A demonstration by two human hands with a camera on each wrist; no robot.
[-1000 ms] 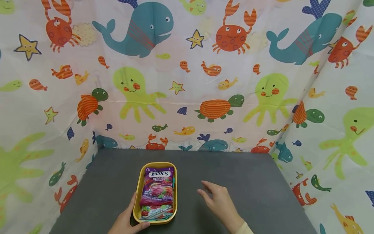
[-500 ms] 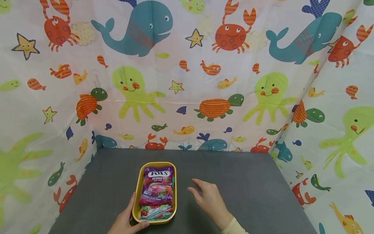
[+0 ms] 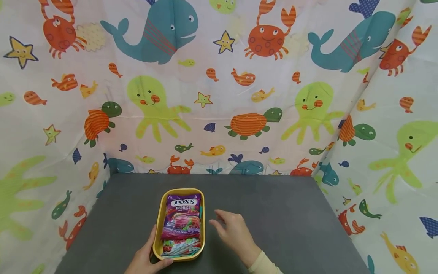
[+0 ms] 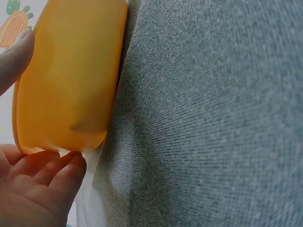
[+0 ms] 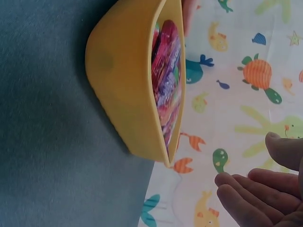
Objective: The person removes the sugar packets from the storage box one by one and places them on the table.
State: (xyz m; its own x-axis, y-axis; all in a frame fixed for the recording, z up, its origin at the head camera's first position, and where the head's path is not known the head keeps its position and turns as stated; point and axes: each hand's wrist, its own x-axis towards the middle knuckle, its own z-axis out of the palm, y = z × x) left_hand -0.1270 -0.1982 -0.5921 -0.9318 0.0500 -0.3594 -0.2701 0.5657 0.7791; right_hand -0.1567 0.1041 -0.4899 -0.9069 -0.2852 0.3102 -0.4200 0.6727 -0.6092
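A yellow rectangular container (image 3: 203,236) with rounded corners stands on the dark grey table. Inside lies a purple Fox's Berries candy bag (image 3: 183,219), and below its near end shows a second candy packet (image 3: 181,246) with fruit pictures. Teal wrapping peeks out along the right inner wall. My left hand (image 3: 145,255) holds the container at its near left corner, fingers on the left side and thumb on the near end. Right of the container, my right hand (image 3: 234,232) hovers apart from it, fingers loosely bent and holding nothing; in the right wrist view its fingers (image 5: 251,198) are relaxed.
A white curtain (image 3: 219,95) printed with sea animals surrounds the table at the back and both sides. The grey tabletop (image 3: 280,217) stretches to the right of the container and behind it.
My right hand has moved left, closer to the container. My left hand keeps its hold, and the container stays in place while the head view shifts slightly.
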